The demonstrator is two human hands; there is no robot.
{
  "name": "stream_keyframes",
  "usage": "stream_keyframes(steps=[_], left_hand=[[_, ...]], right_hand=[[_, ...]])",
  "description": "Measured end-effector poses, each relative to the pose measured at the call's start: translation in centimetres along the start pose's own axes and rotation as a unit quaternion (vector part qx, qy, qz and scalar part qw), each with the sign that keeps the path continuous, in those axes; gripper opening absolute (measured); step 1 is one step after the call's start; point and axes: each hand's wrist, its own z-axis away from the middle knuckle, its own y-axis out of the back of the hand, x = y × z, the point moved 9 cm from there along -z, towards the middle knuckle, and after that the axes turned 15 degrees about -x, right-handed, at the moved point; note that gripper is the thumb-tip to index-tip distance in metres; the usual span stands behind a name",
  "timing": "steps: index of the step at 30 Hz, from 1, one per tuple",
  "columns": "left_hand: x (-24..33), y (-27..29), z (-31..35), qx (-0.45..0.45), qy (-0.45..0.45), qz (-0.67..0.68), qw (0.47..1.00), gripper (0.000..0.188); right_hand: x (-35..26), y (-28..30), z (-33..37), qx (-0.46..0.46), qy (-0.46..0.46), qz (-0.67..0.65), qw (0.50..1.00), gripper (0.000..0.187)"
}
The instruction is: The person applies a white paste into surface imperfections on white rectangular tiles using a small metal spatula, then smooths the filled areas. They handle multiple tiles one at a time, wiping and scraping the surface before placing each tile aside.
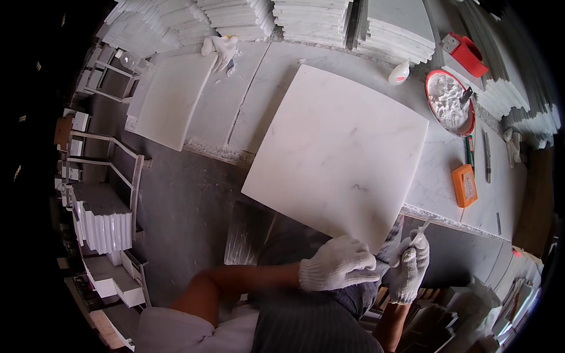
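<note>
A large square white marble tile [335, 147] with faint grey veins lies on the workbench, its near corner jutting over the edge. My left hand [338, 263], in a white knitted glove, is at the tile's near edge, fingers loosely bent with a gap at the thumb and nothing visible between them. Whether it touches the tile I cannot tell. To the right of that corner, my gloved right hand [411, 267] is closed round a thin pale strip [421, 230] that sticks up from the fingers. Its exact kind is unclear.
A red-rimmed bowl of white paste [444, 97] with a putty knife, a white bottle [399, 73], an orange box [465, 186] and a red tape dispenser [469, 54] sit right of the tile. Stacked tiles [312, 20] line the back. Another slab [170, 97] and gloves [221, 50] lie left.
</note>
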Motion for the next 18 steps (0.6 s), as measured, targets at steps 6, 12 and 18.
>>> stream_keyframes(steps=[6,12,18], left_hand=[[-1.3,1.1,2.6,0.090,0.086,0.278,0.952,0.029],[-2.2,0.8,4.4,0.076,0.106,0.267,0.955,0.021],[-2.2,0.8,5.2,0.081,0.115,0.253,0.957,0.016]], right_hand=[[0.9,-3.4,2.6,-0.086,-0.086,0.122,0.985,0.055],[2.7,-4.8,3.9,-0.150,-0.135,0.288,0.936,0.054],[1.9,-6.1,3.2,-0.145,-0.137,0.316,0.927,0.039]])
